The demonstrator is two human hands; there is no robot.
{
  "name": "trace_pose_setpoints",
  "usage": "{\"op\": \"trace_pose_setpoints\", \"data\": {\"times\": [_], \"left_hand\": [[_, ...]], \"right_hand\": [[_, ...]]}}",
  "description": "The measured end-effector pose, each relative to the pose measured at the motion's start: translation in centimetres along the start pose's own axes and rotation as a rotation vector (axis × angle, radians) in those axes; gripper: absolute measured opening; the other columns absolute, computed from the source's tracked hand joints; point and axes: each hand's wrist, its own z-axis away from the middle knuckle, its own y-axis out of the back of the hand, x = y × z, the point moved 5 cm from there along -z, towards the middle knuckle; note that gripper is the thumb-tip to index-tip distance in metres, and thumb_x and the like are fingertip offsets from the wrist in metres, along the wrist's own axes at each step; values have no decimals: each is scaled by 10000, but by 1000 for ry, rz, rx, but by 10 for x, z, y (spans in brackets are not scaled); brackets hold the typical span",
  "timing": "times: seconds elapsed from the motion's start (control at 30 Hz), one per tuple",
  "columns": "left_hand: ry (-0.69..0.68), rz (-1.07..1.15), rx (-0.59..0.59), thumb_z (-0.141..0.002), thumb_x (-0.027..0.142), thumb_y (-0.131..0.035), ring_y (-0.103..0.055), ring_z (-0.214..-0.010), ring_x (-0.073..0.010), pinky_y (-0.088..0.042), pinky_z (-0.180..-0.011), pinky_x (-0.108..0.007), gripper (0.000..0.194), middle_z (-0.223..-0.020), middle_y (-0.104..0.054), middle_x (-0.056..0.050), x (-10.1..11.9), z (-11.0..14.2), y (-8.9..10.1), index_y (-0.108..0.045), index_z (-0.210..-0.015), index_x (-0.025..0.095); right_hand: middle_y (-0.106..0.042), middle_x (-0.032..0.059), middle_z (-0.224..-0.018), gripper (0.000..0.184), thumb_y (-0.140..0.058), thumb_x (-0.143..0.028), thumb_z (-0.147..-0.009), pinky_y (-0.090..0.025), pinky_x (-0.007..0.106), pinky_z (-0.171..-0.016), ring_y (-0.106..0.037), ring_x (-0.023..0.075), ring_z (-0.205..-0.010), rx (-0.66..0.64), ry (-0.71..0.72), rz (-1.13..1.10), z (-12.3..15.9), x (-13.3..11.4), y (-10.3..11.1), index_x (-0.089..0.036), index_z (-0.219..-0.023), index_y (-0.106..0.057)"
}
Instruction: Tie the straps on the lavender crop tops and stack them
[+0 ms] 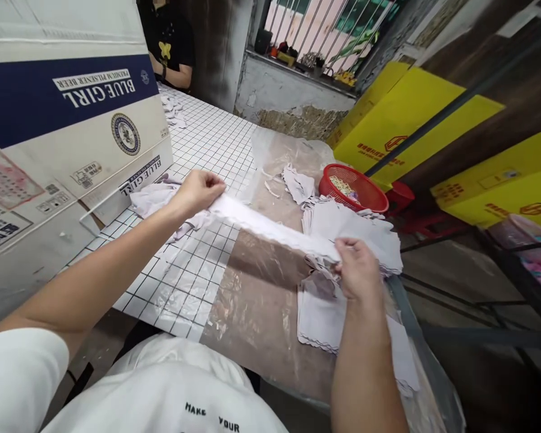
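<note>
Stretched between my two hands is a strip of white fabric (273,230) with a wavy edge, held above the table. My left hand (202,191) pinches its left end, close to a loose heap of pale fabric pieces (155,197). The strip's other end is gripped by my right hand (357,268), over stacks of flat pale fabric pieces (321,313). Another stack (351,231) lies just beyond that hand. Part of the lower stack is hidden by my right forearm.
A large cardboard box (85,114) stands at the left of the grid-patterned table (211,132). Behind the stacks sits a red basket (374,195) with thin cord-like bits inside. Yellow boxes (388,132) are at the right. Another person (174,54) is at the far end.
</note>
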Motion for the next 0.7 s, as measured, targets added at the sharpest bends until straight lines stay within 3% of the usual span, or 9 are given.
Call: {"op": "trace_pose_setpoints", "data": {"times": [0.17,0.23,0.3,0.37,0.43,0.53,0.63,0.7], "left_hand": [[159,-142,-86,-706,261,-655,-525,-576,-134,-382,-524,-241,120,-637,-588,2,-118,45,0,-640,-708,142],[202,-194,-115,-715,351,-627,-564,-611,-161,-418,-549,-258,211,-669,-612,-8,-156,73,9,-652,-767,148],[196,-324,-106,-756,416,-582,-581,-610,-174,-455,-574,-283,279,-700,-631,-15,-180,102,19,-654,-838,160],[72,-502,3,-825,424,-532,-607,-660,-188,-502,-635,-319,302,-831,-665,-51,-184,124,28,-651,-923,165],[-172,-622,71,-904,381,-480,-647,-849,-227,-540,-767,-368,301,-1032,-668,-105,-174,138,23,-640,-1041,167],[-538,-701,-24,-971,315,-434,-570,-1185,-297,-514,-946,-456,305,-1262,-613,-142,-163,151,-1,-592,-1197,185],[-649,-780,-17,-983,304,-443,-506,-1269,-349,-495,-966,-528,297,-1315,-584,-164,-164,150,-9,-566,-1225,184],[-675,-786,21,-987,296,-444,-523,-1239,-358,-501,-947,-541,287,-1292,-587,-182,-161,142,-12,-564,-1210,162]], "right_hand": [[-535,-42,-550,412,-580,-616,-740,-358,257,-384,-449,128,-396,-284,-242,252,95,77,-27,-213,-826,-568],[-540,-26,-548,363,-499,-577,-810,-389,278,-432,-489,157,-426,-381,-241,375,129,91,-26,-222,-805,-572],[-576,0,-565,329,-463,-530,-852,-412,293,-493,-545,187,-487,-432,-197,537,151,94,-19,-233,-763,-573],[-637,33,-633,316,-455,-503,-876,-431,306,-557,-599,214,-581,-407,-115,676,161,91,-14,-237,-770,-591],[-689,72,-769,319,-443,-489,-901,-458,320,-636,-635,228,-689,-341,-4,728,162,84,-14,-229,-859,-624],[-689,89,-851,319,-428,-449,-920,-471,323,-692,-638,220,-734,-365,112,701,159,82,-27,-209,-945,-638],[-656,52,-730,291,-438,-427,-922,-458,305,-650,-614,203,-660,-439,95,653,149,85,-34,-209,-892,-627],[-656,44,-728,285,-438,-426,-932,-454,297,-663,-611,196,-667,-404,78,619,133,79,-31,-211,-885,-620]]}}
